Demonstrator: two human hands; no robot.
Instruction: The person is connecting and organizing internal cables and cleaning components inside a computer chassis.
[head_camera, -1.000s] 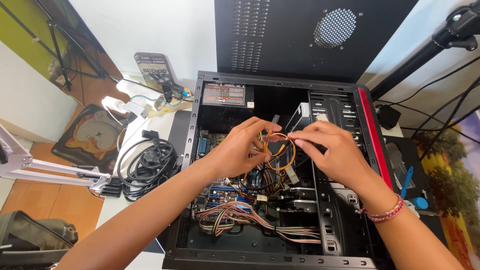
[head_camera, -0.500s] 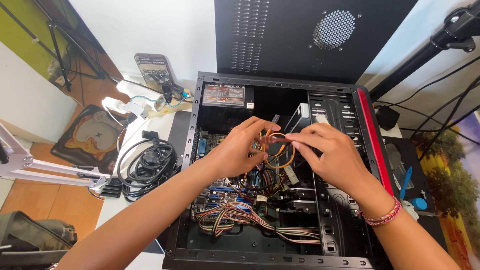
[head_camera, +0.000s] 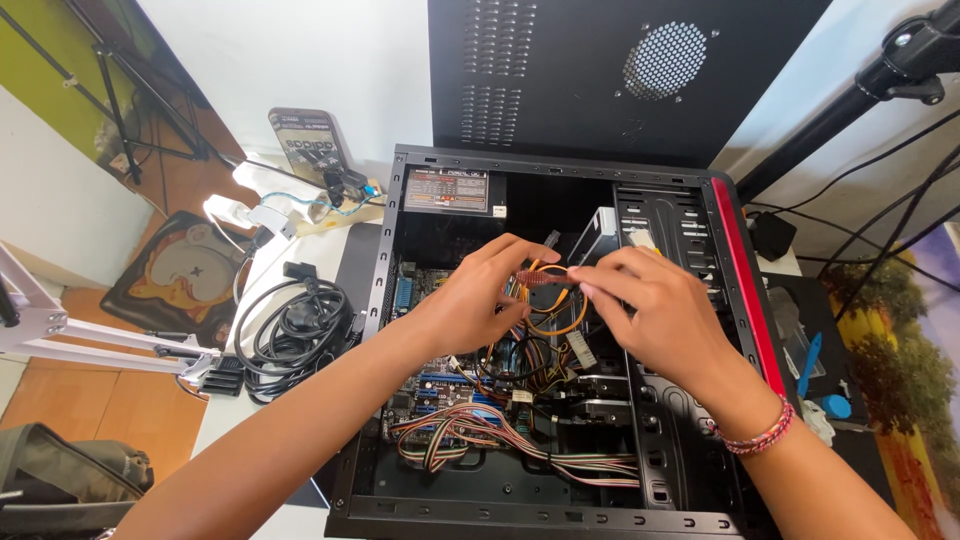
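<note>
Fingers: right hand (head_camera: 655, 320) pinches the right end of a small reddish-brown cable connector (head_camera: 540, 277) between thumb and forefinger, tips at the plug's right edge. Left hand (head_camera: 470, 305) meets it from the left, fingers (head_camera: 515, 262) curled and closing on the plug's left end; whether they grip it firmly or only touch, cannot tell

Connector: held in the air between the two hands, above the middle of the open computer case (head_camera: 372, 300). Long axis runs roughly left to right, nearly level, so each hand takes one end. Right hand looks the nearer and the firmer of the two

Cable: an orange flat cable (head_camera: 560, 320) loops down from the plug, hanging just below and between the hands, then drops in among the darker wiring. Where its lower end goes is hidden

Outward, inside the case: a bundle of multicoloured ribbon wires (head_camera: 470, 430) lies near, below the left forearm, over the blue-socketed motherboard (head_camera: 440, 385). A perforated drive cage (head_camera: 670, 215) stands far right, just beyond the right hand's fingers. Case edge on the right has a red strip (head_camera: 745, 290)

Outside the case: coiled black cables (head_camera: 295, 330) lie on the white table (head_camera: 255, 420) to the left, well apart from both hands. The removed black side panel (head_camera: 600, 70) stands at the far side
</note>
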